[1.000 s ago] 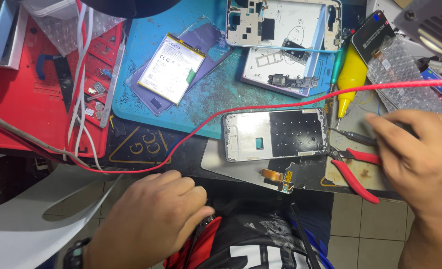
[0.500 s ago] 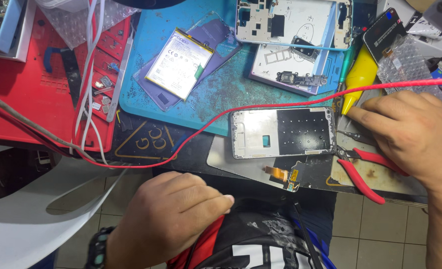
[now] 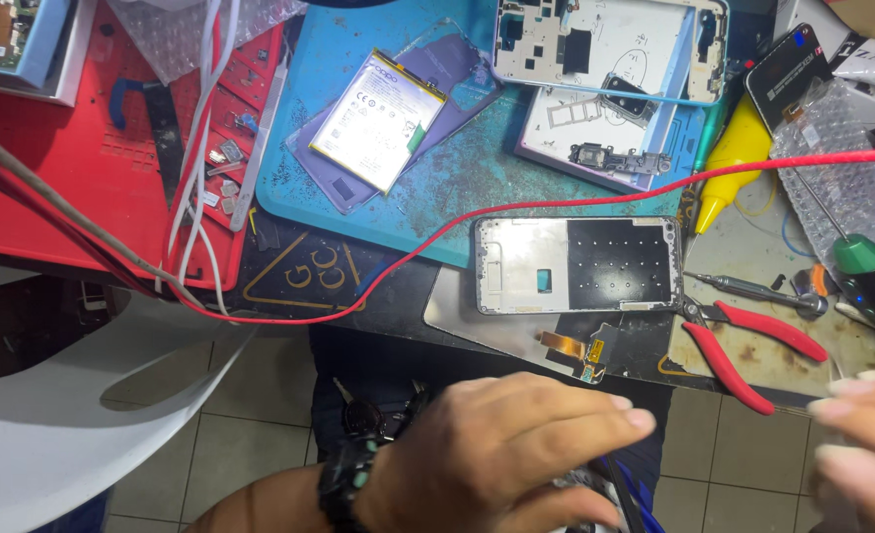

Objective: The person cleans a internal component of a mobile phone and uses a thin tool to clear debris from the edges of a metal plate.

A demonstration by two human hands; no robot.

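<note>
- The left hand [image 3: 496, 454] hovers low in the frame's centre, below the surface edge, fingers extended and close together, holding nothing visible.
- The right hand [image 3: 867, 444] enters at the lower right; only loosely curled fingertips show, so whether it grips anything I cannot tell.
- The phone frame [image 3: 577, 265] lies flat at the surface's [image 3: 753, 232] near edge, right of centre, inner side up, its flex cable [image 3: 568, 347] hanging toward the hands.
- Red pliers [image 3: 748, 345] rest just beside it to the right, handles pointing right, within easy reach.
</note>
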